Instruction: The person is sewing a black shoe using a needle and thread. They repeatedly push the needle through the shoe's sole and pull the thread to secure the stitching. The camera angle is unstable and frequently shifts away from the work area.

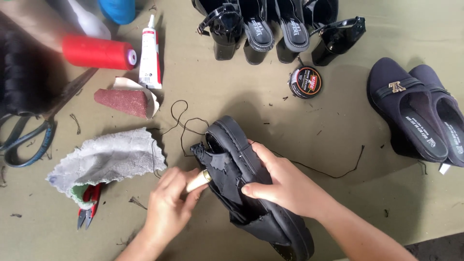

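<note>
A: Right hand point(285, 186) is curled over the black shoe point(251, 188), fingers clamped on its sole edge, pinning it to the table point(338, 145).

B: And the left hand point(169, 203)?

A: Closed around a tool with a pale wooden handle and a brass collar point(199, 181), its tip pressed into the torn lining just beside the right fingertips. The tip itself is hidden in the shoe.

B: A black thread point(314, 169) trails out from under the right hand, and more of it loops above the shoe.

A: Now the packages. Above the right hand, well apart, sits a round black tin point(305, 82) with a red and yellow label, lid on, contents unseen. Above the left hand lies a white glue tube point(150, 55) with a red band, capped.

B: Further up and left of that, a red thread spool point(99, 52) on its side.

A: Just left of the left hand, a grey cloth point(106, 159) covers red snips point(88, 205).
</note>
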